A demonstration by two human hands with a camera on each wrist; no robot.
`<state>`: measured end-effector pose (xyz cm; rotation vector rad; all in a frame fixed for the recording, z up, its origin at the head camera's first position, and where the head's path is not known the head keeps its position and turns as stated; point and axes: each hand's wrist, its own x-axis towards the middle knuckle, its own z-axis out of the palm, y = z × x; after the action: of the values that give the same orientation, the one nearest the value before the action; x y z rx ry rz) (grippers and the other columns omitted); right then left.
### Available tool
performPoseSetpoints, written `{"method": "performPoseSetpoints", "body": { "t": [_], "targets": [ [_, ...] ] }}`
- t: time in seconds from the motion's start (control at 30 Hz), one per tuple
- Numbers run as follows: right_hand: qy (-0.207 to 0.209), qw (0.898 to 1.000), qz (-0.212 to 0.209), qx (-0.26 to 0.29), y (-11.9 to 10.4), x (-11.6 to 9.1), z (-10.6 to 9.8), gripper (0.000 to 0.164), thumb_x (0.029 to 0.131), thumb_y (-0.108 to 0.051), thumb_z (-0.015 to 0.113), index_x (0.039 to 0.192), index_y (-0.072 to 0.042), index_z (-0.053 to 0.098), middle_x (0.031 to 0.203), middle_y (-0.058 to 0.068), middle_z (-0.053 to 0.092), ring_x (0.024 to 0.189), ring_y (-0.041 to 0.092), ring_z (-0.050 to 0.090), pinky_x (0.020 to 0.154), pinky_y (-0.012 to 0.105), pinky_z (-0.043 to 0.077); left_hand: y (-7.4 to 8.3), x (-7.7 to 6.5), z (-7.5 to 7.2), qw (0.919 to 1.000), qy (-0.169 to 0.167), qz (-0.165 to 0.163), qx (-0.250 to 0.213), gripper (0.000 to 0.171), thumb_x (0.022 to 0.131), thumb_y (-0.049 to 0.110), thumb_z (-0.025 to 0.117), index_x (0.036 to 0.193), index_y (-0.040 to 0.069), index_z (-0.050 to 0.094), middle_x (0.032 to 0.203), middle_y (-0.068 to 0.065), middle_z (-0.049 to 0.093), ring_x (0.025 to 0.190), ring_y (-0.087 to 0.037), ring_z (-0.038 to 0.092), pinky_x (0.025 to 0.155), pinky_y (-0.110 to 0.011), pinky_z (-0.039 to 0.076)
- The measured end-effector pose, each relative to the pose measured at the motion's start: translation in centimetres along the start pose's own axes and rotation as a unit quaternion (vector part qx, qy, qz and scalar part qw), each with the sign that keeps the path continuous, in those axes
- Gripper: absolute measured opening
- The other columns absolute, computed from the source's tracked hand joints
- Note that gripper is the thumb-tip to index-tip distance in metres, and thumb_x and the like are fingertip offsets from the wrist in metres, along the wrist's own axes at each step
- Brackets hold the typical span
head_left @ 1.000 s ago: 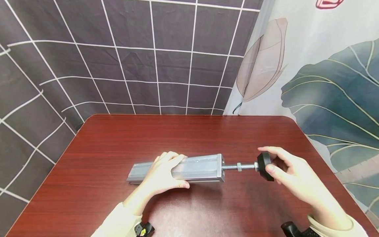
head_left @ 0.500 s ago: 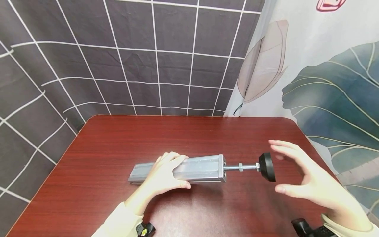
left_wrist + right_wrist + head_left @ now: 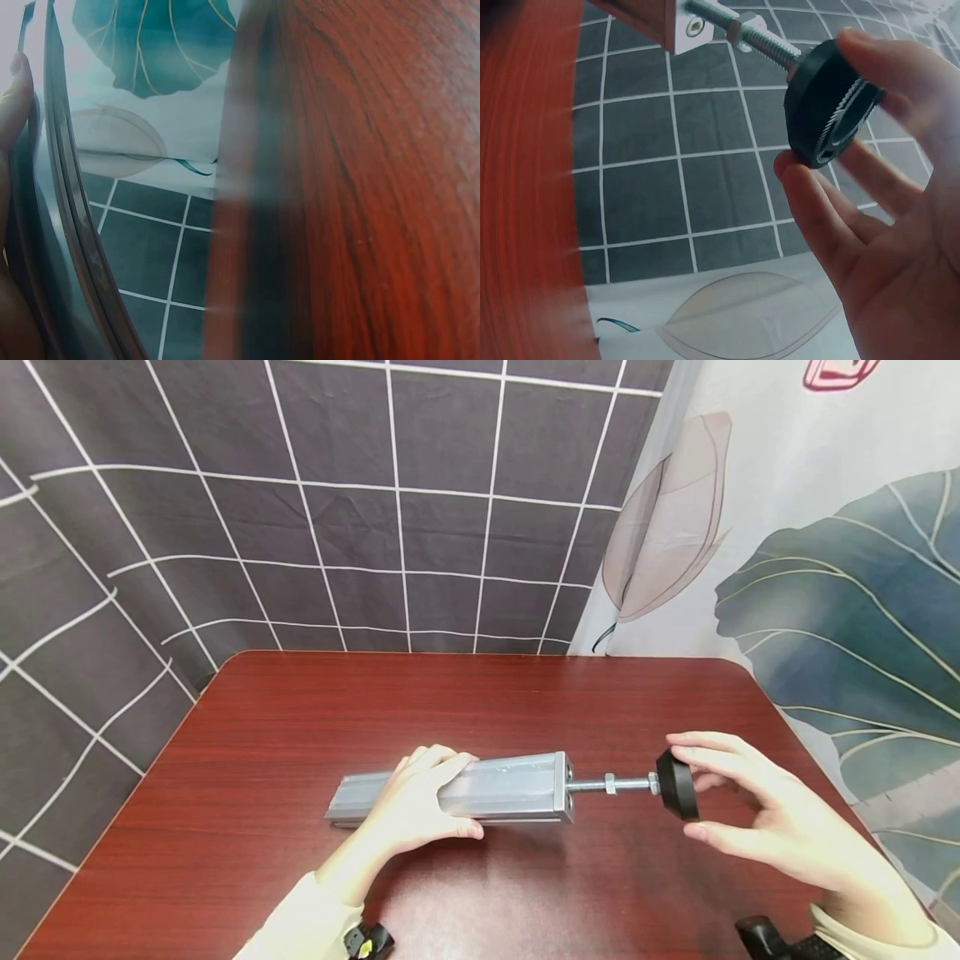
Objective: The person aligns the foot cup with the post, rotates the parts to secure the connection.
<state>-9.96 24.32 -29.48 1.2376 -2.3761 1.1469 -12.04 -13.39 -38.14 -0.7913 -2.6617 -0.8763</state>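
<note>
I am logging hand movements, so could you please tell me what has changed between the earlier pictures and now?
The right hand, gripping the black foot at first, let go and drew off to the right, then came back left and now pinches the foot by its rim. The left hand stays on the metal profile, which has not visibly moved.

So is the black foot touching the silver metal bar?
Apart. The head view shows a stretch of threaded rod, with a nut on it, between the black foot and the silver metal bar.
</note>
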Motion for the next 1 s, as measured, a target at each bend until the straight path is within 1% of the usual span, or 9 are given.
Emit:
{"method": "performPoseSetpoints", "body": {
  "t": [0.1,0.23,0.33,0.47,0.6,0.73,0.87,0.93,1.0],
  "targets": [
    [0.007,1.0,0.017,0.006,0.0,0.0,0.2,0.084,0.05,0.016,0.081,0.128,0.009,0.048,0.123,0.007,0.052,0.086,0.007,0.059,0.075,0.014,0.044,-0.1,0.0,0.1,1.0,0.0,-0.001,0.0,0.077,0.055,0.054,0.082,0.122,0.021,0.061,0.106,0.006,0.057,0.098,-0.015,0.049,0.085,-0.04,0.038],
    [0.024,0.998,0.058,-0.02,-0.4,0.0,0.4,0.086,0.051,0.018,0.079,0.13,0.003,0.049,0.105,-0.004,0.057,0.078,0.005,0.057,0.066,0.015,0.044,-0.1,-0.1,0.1,1.0,0.001,-0.002,-0.002,0.078,0.055,0.054,0.082,0.122,0.021,0.061,0.107,0.006,0.057,0.098,-0.015,0.049,0.085,-0.04,0.038],
    [0.043,0.995,0.086,-0.033,-0.6,0.0,0.7,0.083,0.054,0.018,0.078,0.13,-0.001,0.052,0.092,-0.006,0.058,0.073,0.005,0.055,0.061,0.017,0.042,-0.1,0.0,0.1,1.0,0.002,-0.001,-0.005,0.079,0.054,0.054,0.083,0.122,0.021,0.061,0.106,0.006,0.057,0.098,-0.015,0.049,0.085,-0.04,0.038],
    [0.066,0.99,0.119,-0.048,-0.9,0.1,1.0,0.077,0.057,0.016,0.077,0.128,-0.005,0.055,0.089,-0.009,0.06,0.069,0.004,0.055,0.058,0.017,0.041,-0.1,0.0,0.1,1.0,0.005,0.0,-0.006,0.079,0.054,0.054,0.082,0.122,0.021,0.062,0.107,0.006,0.057,0.098,-0.015,0.049,0.085,-0.04,0.038],
    [0.076,0.987,0.129,-0.051,-1.1,0.3,1.1,0.074,0.058,0.016,0.076,0.126,-0.006,0.057,0.092,-0.009,0.059,0.068,0.004,0.054,0.057,0.017,0.041,-0.2,-0.1,0.1,1.0,0.005,0.0,-0.003,0.079,0.054,0.054,0.082,0.123,0.022,0.061,0.106,0.006,0.057,0.098,-0.014,0.049,0.085,-0.04,0.038],
    [0.059,0.991,0.113,-0.047,-1.1,0.4,0.8,0.079,0.057,0.015,0.076,0.13,-0.004,0.053,0.093,-0.008,0.059,0.072,0.005,0.054,0.062,0.016,0.041,-0.2,-0.1,0.1,1.0,0.004,-0.001,-0.003,0.079,0.055,0.054,0.082,0.123,0.022,0.061,0.106,0.006,0.056,0.098,-0.014,0.049,0.085,-0.04,0.038],
    [0.014,0.996,0.087,-0.034,-0.9,0.3,0.1,0.096,0.054,0.009,0.082,0.139,0.0,0.039,0.116,-0.008,0.057,0.085,0.004,0.056,0.073,0.013,0.041,-0.3,-0.1,0.1,1.0,0.005,0.0,-0.001,0.077,0.056,0.055,0.081,0.123,0.022,0.061,0.106,0.006,0.056,0.098,-0.014,0.049,0.085,-0.04,0.038],
    [0.001,0.997,0.067,-0.029,-0.7,0.1,-0.2,0.103,0.05,0.005,0.085,0.14,0.003,0.035,0.129,-0.004,0.051,0.092,0.005,0.056,0.079,0.013,0.04,-0.3,-0.1,0.2,1.0,0.005,0.001,-0.001,0.077,0.055,0.055,0.081,0.123,0.022,0.061,0.106,0.006,0.056,0.098,-0.014,0.049,0.084,-0.04,0.038],
    [-0.005,0.998,0.047,-0.034,-0.6,0.0,-0.4,0.105,0.048,0.0,0.088,0.139,0.005,0.035,0.134,0.002,0.047,0.098,0.005,0.054,0.082,0.014,0.038,-0.3,-0.2,0.2,1.0,0.004,0.001,-0.002,0.078,0.055,0.055,0.081,0.122,0.022,0.061,0.107,0.006,0.056,0.098,-0.014,0.049,0.085,-0.04,0.038]
  ]
}}
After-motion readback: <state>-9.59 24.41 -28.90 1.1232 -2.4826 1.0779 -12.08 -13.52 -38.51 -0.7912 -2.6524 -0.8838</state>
